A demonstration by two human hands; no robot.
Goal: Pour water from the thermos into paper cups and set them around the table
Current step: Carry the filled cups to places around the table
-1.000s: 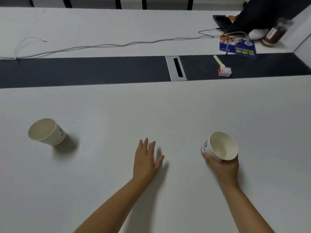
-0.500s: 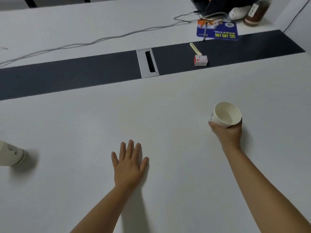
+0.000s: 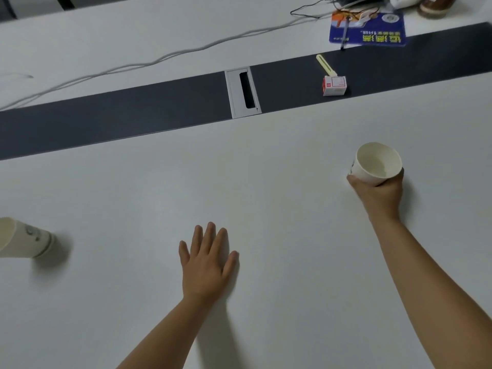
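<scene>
Now two paper cups (image 3: 378, 164) (image 3: 22, 237), one in right hand (image 3: 379, 194).

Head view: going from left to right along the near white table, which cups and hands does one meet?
The paper cup at the left edge → the left hand lying flat on the table → the right hand, its fingers gripping a second paper cup.

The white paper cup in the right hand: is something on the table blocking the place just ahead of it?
Nothing visible does. The white paper cup, gripped by the right hand, has bare white table ahead.
</scene>
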